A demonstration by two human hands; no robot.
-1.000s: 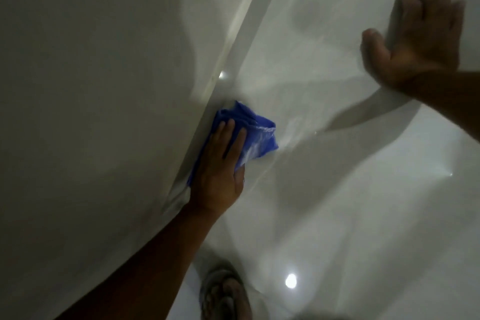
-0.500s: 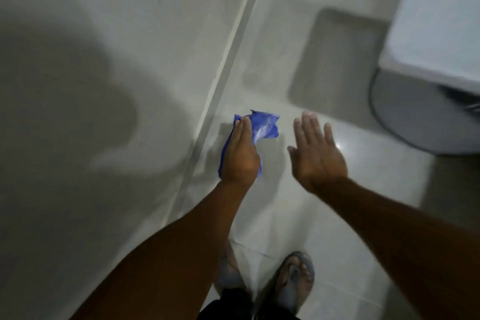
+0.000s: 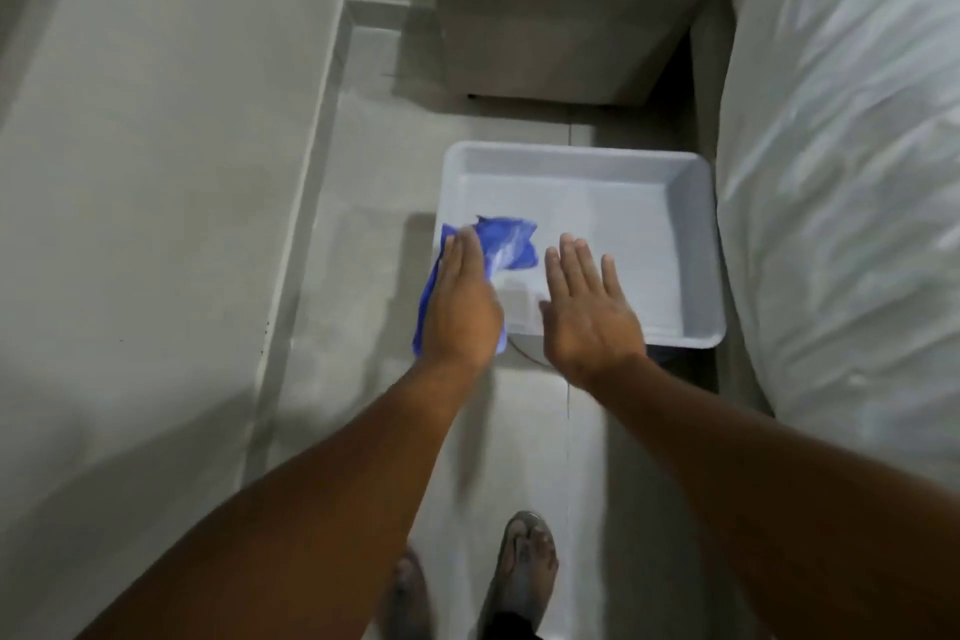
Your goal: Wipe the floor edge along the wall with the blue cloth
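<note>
In the middle of the frame the left hand (image 3: 462,312) holds the blue cloth (image 3: 501,244), fingers closed around it, over the left edge of a white tray (image 3: 696,244) that stands on the floor (image 3: 363,234). The right hand (image 3: 587,312) is just beside it, flat with fingers spread, palm down over the tray, holding nothing. The wall (image 3: 156,146) fills the left side, a bed (image 3: 841,172) the right, and two feet (image 3: 524,561) show at the bottom.
</note>
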